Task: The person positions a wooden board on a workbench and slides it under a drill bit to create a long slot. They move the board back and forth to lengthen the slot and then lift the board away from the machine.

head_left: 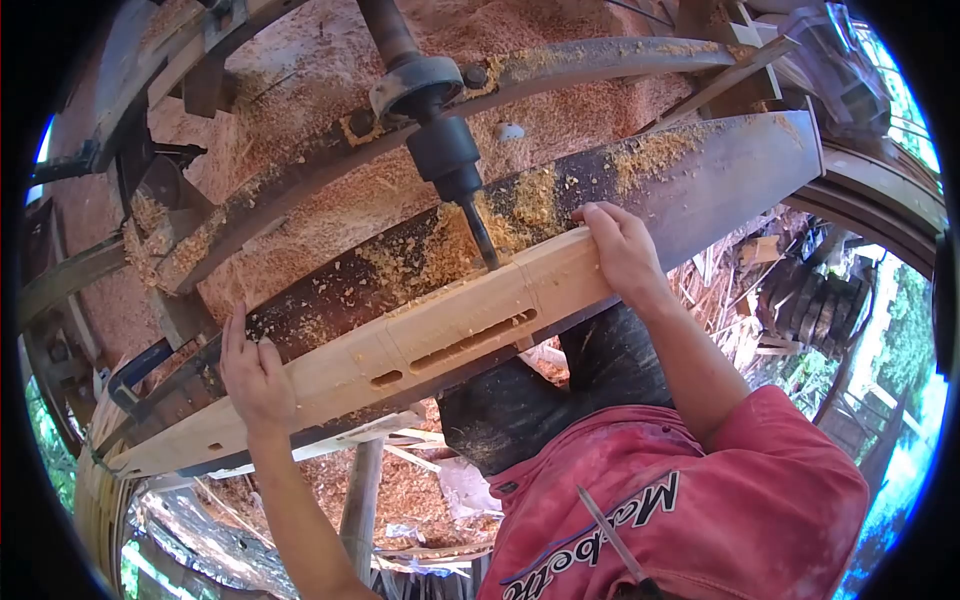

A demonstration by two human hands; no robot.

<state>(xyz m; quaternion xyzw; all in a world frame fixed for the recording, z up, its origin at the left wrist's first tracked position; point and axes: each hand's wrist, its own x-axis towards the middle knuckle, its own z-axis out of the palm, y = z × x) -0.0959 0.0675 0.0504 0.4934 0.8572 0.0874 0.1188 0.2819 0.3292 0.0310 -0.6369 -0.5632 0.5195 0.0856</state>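
Observation:
A long pale wooden beam lies slantwise on a dark metal table. Its near face has a long slot, a shorter slot and small holes toward the left end. My left hand grips the beam left of the slots, fingers reaching over its far edge. Near the beam's right end, my right hand wraps over the top. Between the hands, a drill bit in a dark chuck points down, its tip right at the beam's upper face. Pencil lines cross the wood near the bit.
Wood chips lie along the table behind the beam. A curved metal bar arches behind the drill, over a bed of sawdust. At the lower left stands a wooden post. Scrap wood and sawdust cover the ground under the table.

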